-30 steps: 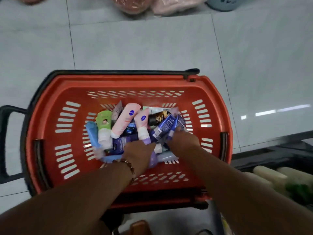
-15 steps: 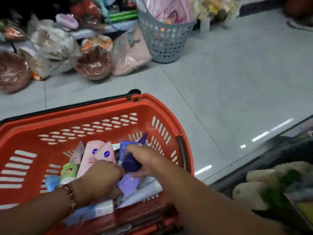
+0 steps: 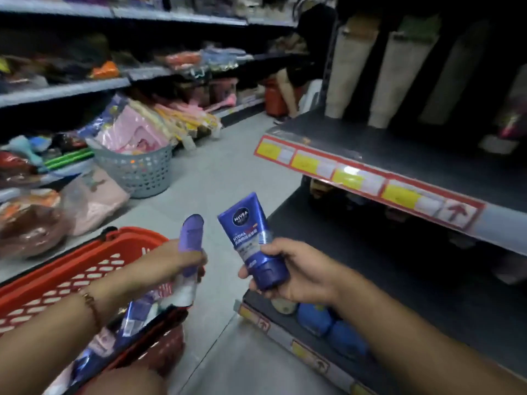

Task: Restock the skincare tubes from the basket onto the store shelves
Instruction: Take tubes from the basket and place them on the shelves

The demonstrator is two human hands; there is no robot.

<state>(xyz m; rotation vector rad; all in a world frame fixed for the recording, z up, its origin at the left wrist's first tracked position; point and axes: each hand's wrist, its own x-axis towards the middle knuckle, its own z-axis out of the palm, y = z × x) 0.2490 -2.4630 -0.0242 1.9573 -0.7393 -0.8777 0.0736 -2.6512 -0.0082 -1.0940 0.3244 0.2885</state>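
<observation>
Skincare tubes are seen in both hands in the head view. A blue Nivea tube (image 3: 252,240) is held upright in the closed grip of the right hand (image 3: 296,270), cap downward, in front of the dark lower shelf (image 3: 356,252). A purple tube (image 3: 190,243) is clasped in the grip of the left hand (image 3: 168,263), above the red basket (image 3: 71,277), where more tubes (image 3: 134,315) are left lying. A price-tag strip (image 3: 365,181) is carried along the upper shelf edge. Blue round packs (image 3: 330,326) are stored on the bottom shelf. A grey basket (image 3: 137,172) of pink goods is set across the aisle.
</observation>
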